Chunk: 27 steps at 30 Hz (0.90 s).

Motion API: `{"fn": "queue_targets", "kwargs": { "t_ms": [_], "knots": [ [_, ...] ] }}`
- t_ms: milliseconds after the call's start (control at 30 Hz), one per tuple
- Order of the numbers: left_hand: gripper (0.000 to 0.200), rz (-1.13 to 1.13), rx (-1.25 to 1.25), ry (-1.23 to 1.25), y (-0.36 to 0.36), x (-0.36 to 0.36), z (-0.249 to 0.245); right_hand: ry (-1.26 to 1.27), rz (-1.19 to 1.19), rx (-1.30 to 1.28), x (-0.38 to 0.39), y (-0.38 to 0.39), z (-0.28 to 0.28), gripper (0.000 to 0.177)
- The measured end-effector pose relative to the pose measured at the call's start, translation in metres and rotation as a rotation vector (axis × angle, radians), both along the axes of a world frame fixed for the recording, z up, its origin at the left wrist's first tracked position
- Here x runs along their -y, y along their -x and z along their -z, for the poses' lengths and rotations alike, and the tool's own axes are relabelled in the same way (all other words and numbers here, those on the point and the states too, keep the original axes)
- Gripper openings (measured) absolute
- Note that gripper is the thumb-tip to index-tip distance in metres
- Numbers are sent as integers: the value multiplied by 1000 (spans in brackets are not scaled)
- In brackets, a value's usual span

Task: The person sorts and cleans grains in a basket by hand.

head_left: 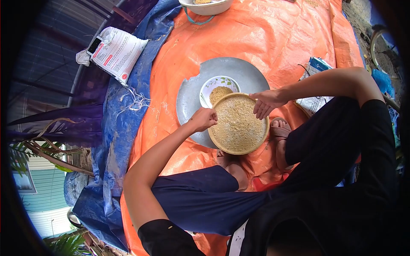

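Note:
A round woven tray [240, 127] filled with pale yellow grain lies between my feet, overlapping the edge of a large grey metal disc [190, 100]. Beside the tray's left rim is my left hand [203, 120], its fingers curled together; whatever they pinch, if anything, is hidden. My right hand [270, 102] reaches over the tray's upper right rim, fingers stretched out flat above the grain. Partly behind the tray, a white bowl [206, 89] with a leaf pattern stands on the disc, holding golden grain [220, 93].
An orange tarp [171, 55] covers the ground, with a blue tarp [112, 141] along its left. A white printed sack [121, 53] sits at upper left, loose strings below it. At the top is a white basin [209, 8]. Another bag [314, 102] lies by my right foot.

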<state>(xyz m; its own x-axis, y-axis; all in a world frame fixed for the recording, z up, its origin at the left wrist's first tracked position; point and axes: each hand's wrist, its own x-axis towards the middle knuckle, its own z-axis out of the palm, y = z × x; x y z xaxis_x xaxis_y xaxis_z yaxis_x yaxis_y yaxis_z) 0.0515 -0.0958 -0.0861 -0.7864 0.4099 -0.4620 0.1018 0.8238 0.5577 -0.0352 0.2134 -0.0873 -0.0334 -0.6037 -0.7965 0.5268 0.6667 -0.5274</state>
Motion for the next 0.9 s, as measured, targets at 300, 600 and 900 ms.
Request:
{"fn": "queue_targets", "kwargs": {
  "t_ms": [300, 600, 900],
  "knots": [
    [15, 19, -26, -16, 0, -1, 1, -22, -12, -43, 0, -1, 0, 88],
    [15, 36, -20, -7, -2, 1, 4, -20, -34, -75, 0, -1, 0, 87],
    [9, 164, -94, 140, -6, 2, 5, -18, -122, -139, -3, 0, 5, 82]
  ]
}}
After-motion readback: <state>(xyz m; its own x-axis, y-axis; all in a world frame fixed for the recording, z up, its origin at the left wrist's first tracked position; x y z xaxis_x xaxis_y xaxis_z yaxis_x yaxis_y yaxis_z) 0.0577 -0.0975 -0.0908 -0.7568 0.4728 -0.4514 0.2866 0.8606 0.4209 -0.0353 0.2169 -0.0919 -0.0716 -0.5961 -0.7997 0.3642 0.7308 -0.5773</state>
